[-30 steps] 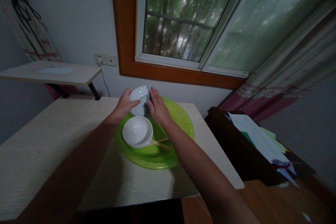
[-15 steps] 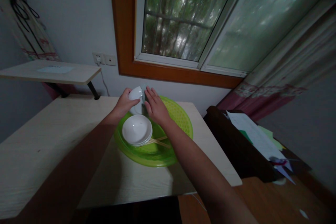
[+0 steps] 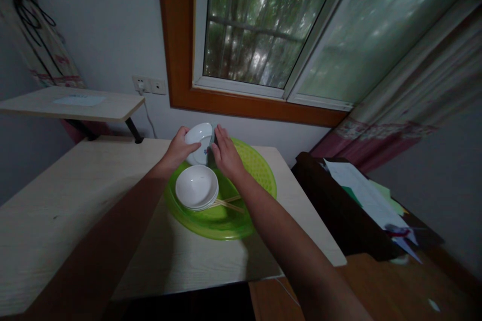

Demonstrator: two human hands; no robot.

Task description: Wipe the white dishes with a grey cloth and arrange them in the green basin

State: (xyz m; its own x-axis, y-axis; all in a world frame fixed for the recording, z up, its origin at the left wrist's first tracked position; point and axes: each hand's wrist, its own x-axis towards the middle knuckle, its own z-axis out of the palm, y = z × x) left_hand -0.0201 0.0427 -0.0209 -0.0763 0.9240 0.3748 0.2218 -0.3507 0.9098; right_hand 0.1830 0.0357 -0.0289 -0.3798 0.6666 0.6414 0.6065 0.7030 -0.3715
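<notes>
My left hand (image 3: 179, 148) grips the left edge of a white bowl (image 3: 198, 141) with a small blue mark, tilted over the back of a green tray. Against its right side, my right hand (image 3: 228, 156) has its fingers stretched straight and close together. A thin pale greenish cloth (image 3: 213, 133) shows between that palm and the bowl, mostly hidden by the fingers. In front of both hands, a stack of white bowls (image 3: 196, 186) stands on the green tray (image 3: 226, 230). Beside the stack lie light wooden chopsticks (image 3: 230, 204), partly under it.
The tray rests on a pale wooden table (image 3: 150, 251). A raised shelf (image 3: 71, 105) stands at the back left, near wall sockets (image 3: 148, 85). A wood-framed window (image 3: 256, 35) is behind. Right of the table, papers (image 3: 367, 200) lie on a dark piece of furniture.
My right hand and the cloth have shifted slightly right, away from the bowl's middle. More of the bowl's face and its blue mark now show. My left hand has hardly moved.
</notes>
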